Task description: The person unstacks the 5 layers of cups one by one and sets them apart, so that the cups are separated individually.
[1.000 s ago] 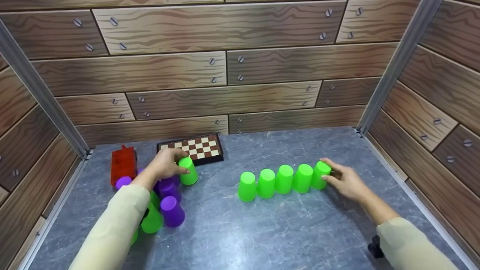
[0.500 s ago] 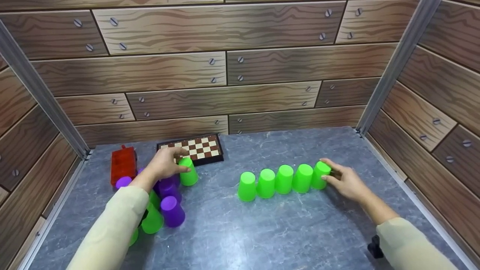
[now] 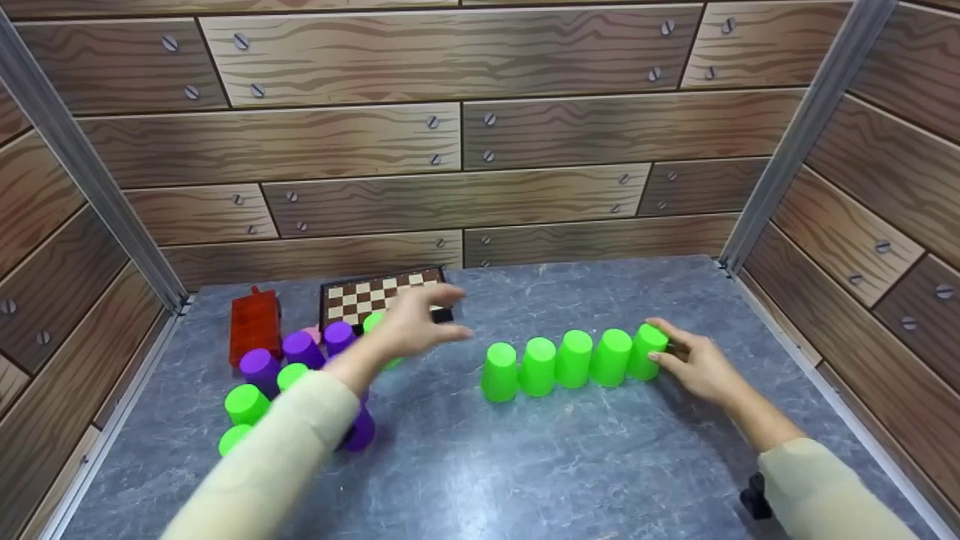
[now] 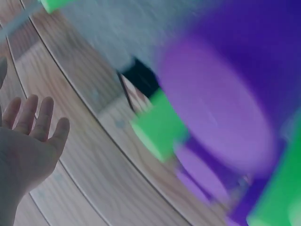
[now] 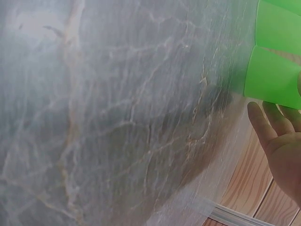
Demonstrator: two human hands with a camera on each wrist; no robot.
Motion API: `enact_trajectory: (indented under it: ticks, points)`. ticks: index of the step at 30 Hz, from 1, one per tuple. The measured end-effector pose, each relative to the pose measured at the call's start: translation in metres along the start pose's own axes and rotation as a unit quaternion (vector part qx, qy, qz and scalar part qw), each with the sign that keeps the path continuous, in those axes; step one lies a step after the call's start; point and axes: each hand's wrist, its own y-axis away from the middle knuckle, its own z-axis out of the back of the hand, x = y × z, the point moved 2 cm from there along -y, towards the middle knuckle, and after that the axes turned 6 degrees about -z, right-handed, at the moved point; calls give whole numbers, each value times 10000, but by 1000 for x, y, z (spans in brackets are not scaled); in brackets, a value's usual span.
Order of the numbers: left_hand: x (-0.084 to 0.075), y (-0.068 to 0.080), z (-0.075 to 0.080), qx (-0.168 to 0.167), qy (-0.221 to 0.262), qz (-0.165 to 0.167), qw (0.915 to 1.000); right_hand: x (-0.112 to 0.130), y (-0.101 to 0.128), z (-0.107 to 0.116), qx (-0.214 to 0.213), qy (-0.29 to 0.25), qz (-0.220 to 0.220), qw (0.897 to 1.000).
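Observation:
My left hand [image 3: 411, 321] is in the air left of a row of upside-down green cups [image 3: 537, 369], fingers spread and nothing between them. A green cup [image 3: 373, 322] is partly hidden behind that hand. My right hand [image 3: 703, 367] holds the rightmost green cup [image 3: 646, 352] of the row, thumb in front and fingers at its far side. In the right wrist view my right hand [image 5: 284, 150] is beside the green cup [image 5: 270, 77]. The left wrist view has my left hand [image 4: 30, 146] away from the blurred purple cups [image 4: 214, 103].
Several purple cups [image 3: 259, 369] and green cups [image 3: 246, 403] stand upside down at left, partly covered by the left sleeve. Behind them lie a red box-like object [image 3: 255, 326] and a chessboard [image 3: 360, 298]. Wood-patterned walls [image 3: 525, 202] enclose the grey marbled table [image 3: 480, 465].
My left hand has let go of the green cup by the chessboard and moved right with its fingers spread. The right hand stays at the end of the row; the view shifts slightly.

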Motion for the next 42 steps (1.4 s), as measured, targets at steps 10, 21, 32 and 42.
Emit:
enact_trajectory:
  ticks: [10, 21, 32, 42]
  points:
    - [-4, -24, -73, 795, -84, -159, 9967, -1, 1, 2, 13, -23, -77, 10000]
    - [8, -23, -88, 986, -97, -244, 9948, 0, 0, 1, 7, 62, -88, 9999]
    - [9, -17, -76, 1138, -347, -127, 9928, -1, 2, 0, 102, -41, -119, 9999]
    - [11, 1, -15, 679, -380, -4, 9970, -1, 0, 1, 85, -35, -103, 9999]
